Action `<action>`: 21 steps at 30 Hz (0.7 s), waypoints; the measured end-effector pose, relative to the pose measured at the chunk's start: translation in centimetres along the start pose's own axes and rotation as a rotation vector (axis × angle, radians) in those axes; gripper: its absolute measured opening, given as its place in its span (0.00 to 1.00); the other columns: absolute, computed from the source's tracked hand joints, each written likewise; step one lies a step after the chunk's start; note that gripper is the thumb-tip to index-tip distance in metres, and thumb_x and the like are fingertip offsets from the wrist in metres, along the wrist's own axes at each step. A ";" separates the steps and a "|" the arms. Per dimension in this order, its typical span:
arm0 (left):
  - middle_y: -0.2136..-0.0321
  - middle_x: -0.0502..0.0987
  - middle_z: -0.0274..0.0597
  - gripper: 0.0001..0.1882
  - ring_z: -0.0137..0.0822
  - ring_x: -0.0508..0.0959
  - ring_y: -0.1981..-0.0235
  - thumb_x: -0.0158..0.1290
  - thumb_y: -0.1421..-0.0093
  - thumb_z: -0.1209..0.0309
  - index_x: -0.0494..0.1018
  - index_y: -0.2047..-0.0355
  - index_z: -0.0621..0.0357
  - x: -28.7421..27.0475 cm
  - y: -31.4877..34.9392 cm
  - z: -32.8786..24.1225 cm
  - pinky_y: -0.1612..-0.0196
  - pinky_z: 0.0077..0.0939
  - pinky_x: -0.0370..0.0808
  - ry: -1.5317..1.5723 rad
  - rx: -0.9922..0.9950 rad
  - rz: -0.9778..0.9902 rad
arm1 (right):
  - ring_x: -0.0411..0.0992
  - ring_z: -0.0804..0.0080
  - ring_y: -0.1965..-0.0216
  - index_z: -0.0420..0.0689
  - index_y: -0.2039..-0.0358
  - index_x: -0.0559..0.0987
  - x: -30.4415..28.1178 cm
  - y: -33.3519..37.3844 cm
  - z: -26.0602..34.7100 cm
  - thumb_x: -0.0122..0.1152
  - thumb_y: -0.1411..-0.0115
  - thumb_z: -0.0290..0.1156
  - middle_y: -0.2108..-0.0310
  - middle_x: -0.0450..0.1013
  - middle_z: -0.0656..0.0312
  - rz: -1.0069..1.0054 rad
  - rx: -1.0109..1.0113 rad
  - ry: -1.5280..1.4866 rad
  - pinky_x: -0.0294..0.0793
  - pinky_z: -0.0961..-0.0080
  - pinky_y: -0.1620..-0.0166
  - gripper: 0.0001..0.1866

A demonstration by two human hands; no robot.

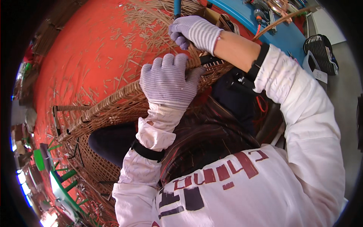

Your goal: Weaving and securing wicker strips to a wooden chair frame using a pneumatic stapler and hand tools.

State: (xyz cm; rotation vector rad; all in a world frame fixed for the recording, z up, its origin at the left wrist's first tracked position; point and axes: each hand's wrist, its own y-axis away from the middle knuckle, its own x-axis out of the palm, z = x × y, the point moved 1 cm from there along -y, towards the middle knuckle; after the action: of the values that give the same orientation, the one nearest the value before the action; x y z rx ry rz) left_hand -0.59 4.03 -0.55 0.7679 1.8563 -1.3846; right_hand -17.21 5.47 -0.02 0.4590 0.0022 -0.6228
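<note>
A brown woven wicker piece (113, 96) lies across my lap, its thick wrapped rim slanting from lower left to upper right. My left hand (166, 81), in a striped grey-lilac knit glove, is closed over that rim, thumb toward the right. Beyond it, my right hand (196, 33), in a matching glove, makes a fist just above the rim's upper end. What the fist holds is hidden. A blue bar (177, 8) ends at its knuckles; whether it is gripped or stands behind, I cannot tell. Wrapped cane (193, 56) shows between the two hands.
Cut cane scraps (141, 32) litter the red floor (75, 56). At upper right, a blue table (278, 38) bears a power tool (259, 13). A long cane strip (283, 19) crosses near it. A striped black bag (321, 53) sits farther right; a green-legged stool-like object (62, 181) is lower left.
</note>
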 end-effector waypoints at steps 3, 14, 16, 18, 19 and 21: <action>0.76 0.73 0.35 0.19 0.39 0.75 0.74 0.64 0.54 0.54 0.77 0.65 0.50 0.0 -0.1 0.0 0.69 0.37 0.66 0.056 -0.017 -0.035 | 0.68 0.74 0.82 0.37 0.71 0.77 -0.5 -3.0 -2.0 0.52 0.36 0.32 0.81 0.71 0.61 0.144 -0.135 0.304 0.71 0.73 0.78 0.12; 0.65 0.79 0.37 0.21 0.41 0.78 0.64 0.65 0.55 0.58 0.80 0.59 0.47 -0.2 -1.6 -0.5 0.58 0.39 0.69 0.099 0.073 -0.097 | 0.78 0.61 0.62 0.53 0.60 0.84 0.1 -3.3 0.0 0.57 0.41 0.37 0.64 0.80 0.60 0.169 -0.482 1.712 0.77 0.67 0.58 0.11; 0.66 0.79 0.37 0.19 0.42 0.78 0.63 0.65 0.54 0.59 0.80 0.60 0.47 0.5 -1.6 -0.6 0.57 0.40 0.68 0.092 0.100 -0.109 | 0.78 0.60 0.62 0.54 0.60 0.84 -0.3 -3.1 -0.1 0.59 0.44 0.36 0.64 0.80 0.60 0.202 -0.539 1.728 0.77 0.66 0.58 0.11; 0.67 0.79 0.38 0.18 0.43 0.77 0.62 0.64 0.53 0.59 0.80 0.62 0.48 0.4 -1.6 -0.4 0.57 0.41 0.68 0.072 0.120 -0.119 | 0.78 0.59 0.62 0.55 0.60 0.84 0.7 -2.6 0.6 0.62 0.47 0.34 0.64 0.80 0.60 0.274 -0.446 1.757 0.77 0.63 0.59 0.12; 0.67 0.79 0.36 0.16 0.42 0.77 0.62 0.64 0.53 0.60 0.79 0.64 0.48 0.3 -1.7 -0.3 0.57 0.41 0.67 0.097 0.108 -0.079 | 0.78 0.58 0.58 0.56 0.57 0.83 1.1 -2.8 0.8 0.66 0.49 0.33 0.60 0.80 0.62 0.362 -0.439 1.749 0.79 0.61 0.58 0.16; 0.67 0.79 0.35 0.14 0.42 0.76 0.63 0.63 0.52 0.61 0.79 0.66 0.49 0.2 -2.0 -0.6 0.58 0.42 0.66 0.122 0.107 -0.039 | 0.78 0.59 0.58 0.57 0.57 0.83 0.5 -3.4 -0.2 0.64 0.47 0.33 0.59 0.80 0.62 0.285 -0.572 1.717 0.78 0.62 0.58 0.15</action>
State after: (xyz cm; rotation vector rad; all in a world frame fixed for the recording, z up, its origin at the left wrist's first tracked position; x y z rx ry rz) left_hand -2.39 4.08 0.50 0.8924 1.9114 -1.5018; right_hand -18.67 2.90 -1.68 0.3010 1.6696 0.2178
